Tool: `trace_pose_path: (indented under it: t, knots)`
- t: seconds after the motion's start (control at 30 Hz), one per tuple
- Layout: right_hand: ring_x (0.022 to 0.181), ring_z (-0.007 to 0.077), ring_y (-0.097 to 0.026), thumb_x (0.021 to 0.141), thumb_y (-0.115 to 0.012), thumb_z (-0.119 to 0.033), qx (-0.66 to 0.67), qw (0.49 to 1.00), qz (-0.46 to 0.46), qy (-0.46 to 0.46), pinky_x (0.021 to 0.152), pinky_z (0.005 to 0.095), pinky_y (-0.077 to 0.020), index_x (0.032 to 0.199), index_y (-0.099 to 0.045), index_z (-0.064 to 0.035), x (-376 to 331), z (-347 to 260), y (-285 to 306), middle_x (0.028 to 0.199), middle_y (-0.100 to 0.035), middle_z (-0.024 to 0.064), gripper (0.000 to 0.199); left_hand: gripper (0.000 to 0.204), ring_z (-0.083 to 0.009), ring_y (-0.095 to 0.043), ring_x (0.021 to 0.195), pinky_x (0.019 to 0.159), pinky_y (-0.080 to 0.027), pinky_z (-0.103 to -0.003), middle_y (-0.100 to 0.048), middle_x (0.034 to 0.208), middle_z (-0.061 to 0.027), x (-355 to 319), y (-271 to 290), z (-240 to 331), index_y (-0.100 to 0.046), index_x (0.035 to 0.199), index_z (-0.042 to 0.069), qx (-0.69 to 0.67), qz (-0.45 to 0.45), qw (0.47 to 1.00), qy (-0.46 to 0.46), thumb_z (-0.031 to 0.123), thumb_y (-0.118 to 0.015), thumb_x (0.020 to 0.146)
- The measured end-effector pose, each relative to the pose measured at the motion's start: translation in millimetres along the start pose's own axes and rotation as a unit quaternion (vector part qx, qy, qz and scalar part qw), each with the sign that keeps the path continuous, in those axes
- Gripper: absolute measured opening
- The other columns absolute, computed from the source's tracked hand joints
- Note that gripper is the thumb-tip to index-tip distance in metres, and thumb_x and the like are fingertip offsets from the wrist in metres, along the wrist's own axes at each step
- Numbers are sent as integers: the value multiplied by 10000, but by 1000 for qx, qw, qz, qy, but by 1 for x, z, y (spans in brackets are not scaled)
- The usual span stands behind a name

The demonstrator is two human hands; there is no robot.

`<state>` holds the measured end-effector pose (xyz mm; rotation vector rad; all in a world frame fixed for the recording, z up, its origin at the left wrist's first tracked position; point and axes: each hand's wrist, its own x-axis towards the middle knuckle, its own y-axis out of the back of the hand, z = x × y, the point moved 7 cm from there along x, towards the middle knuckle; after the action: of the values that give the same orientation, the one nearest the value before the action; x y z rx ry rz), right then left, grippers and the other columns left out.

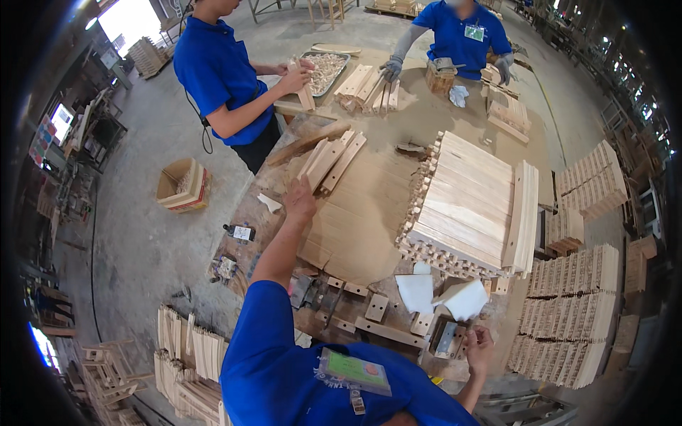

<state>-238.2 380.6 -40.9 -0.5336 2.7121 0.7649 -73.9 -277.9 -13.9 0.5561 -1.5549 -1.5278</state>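
Note:
My left hand [300, 201] reaches across the table to a small group of pale wooden slats [328, 160], with its fingers closed at the near end of one. Dark holes show in the slat on the group's right side. Close to the table's near edge my right hand [480, 348] is raised with its fingers curled together; whether something small is in them I cannot make out. Just left of it sits a metal plate with holes [449, 339] on a wooden fixture [389, 331]. Crumpled white foam sheets [465, 299] lie beyond that hand.
A large stack of slats [465, 199] occupies the table's right half. Across the table, a gloved co-worker [465, 39] is beside more slats [362, 86]; another co-worker [226, 85] holds wood near a tray of small pieces [328, 65]. A carton [183, 184] and stacked wood [568, 312] stand on the floor.

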Motion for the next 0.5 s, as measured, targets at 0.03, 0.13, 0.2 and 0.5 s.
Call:
trace_pose_path:
  t: [0.03,0.13,0.2,0.5]
  knots:
    - [733,119,-660,1021,-714,-200,0,1000,-8,29,591,265,-522,1139,-661,-53,1,-4,-7,924,-713,46,196,524,-406,-625,1136,968,-550,-478,-586,1203,-227,3,-5,-4,-521,1338,21,3,-25,1000,16,114,-720,862]
    - [812,147,-681,982,-753,-125,-39,995,-34,87,744,305,-561,1147,-676,-8,-4,-12,-32,899,-733,60,216,596,-400,-638,1111,944,-557,-471,-597,1226,-246,6,-12,-15,-478,1381,18,-8,-61,997,53,158,-750,870]
    - [799,128,-662,998,-727,-114,-32,991,-70,109,737,295,-553,1155,-677,-12,-10,-19,-55,896,-712,48,194,656,-364,-677,1011,871,-583,-445,-630,1164,-230,0,-5,-23,-456,1393,14,-48,-37,996,61,211,-786,861]
    - [913,108,-660,1023,-731,-251,103,932,-319,141,785,277,-549,1314,-625,-19,-22,-97,-223,1045,-718,47,387,603,-91,-623,777,600,-508,-279,-649,994,-4,-178,31,44,-527,1405,48,-739,-301,581,160,328,-778,934]
